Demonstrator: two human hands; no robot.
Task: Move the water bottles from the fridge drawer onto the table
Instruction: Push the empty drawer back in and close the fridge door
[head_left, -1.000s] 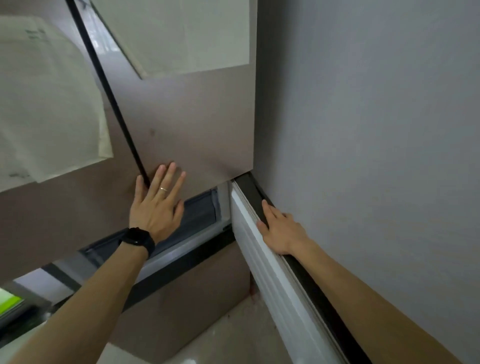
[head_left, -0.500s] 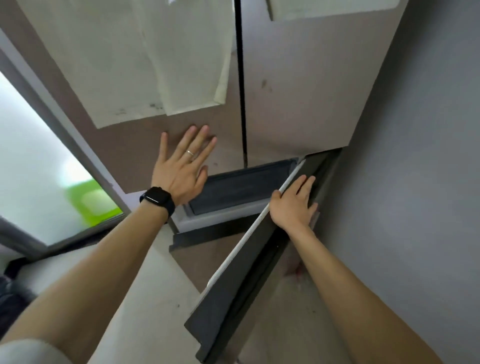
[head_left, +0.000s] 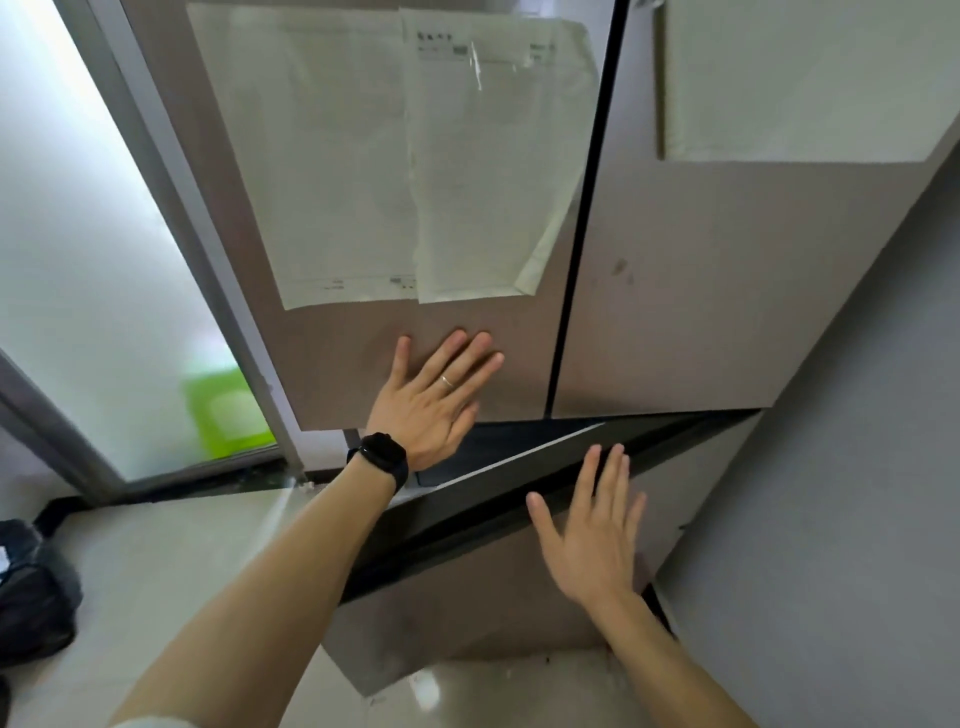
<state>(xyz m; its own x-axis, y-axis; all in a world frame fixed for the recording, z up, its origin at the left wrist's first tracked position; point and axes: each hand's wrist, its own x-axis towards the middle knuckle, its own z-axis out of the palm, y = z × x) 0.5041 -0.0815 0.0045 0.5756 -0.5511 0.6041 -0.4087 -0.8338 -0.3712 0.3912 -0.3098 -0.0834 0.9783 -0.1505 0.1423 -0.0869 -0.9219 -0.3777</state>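
**Both palms flat at the fridge, drawer ajar**

The left hand (head_left: 431, 405) is spread flat, fingers straight, pressed on the matt brown upper left fridge door (head_left: 337, 358) just below two taped white paper sheets (head_left: 353, 156). There is a thin ring (head_left: 447, 382) on one finger and a black wristwatch (head_left: 382, 457) on the wrist.

Down low, the right hand (head_left: 592, 545) is open too, fingers straight and fanned, holding nothing. It lies over the brown-fronted fridge drawer (head_left: 467, 597), fingertips up at its dark top edge. Whether the palm actually touches the panel is hard to tell.

That drawer sits beneath the two upper doors and stands out at an angle. The dark gap (head_left: 498, 441) behind its pale rim shows only shadow. The inside is hidden from here, so the water bottles cannot be made out.

The brown upper right door (head_left: 675, 312) carries another white sheet (head_left: 805, 78), cut off by the top of the frame. A grey wall (head_left: 841, 519) closes in on the right.

On the left is a frosted glass panel (head_left: 78, 234) with a blurred lime-green shape (head_left: 223, 410) behind it, too soft to identify. A black bag (head_left: 31, 597) sits on the pale glossy floor (head_left: 156, 545), cropped at the edge.
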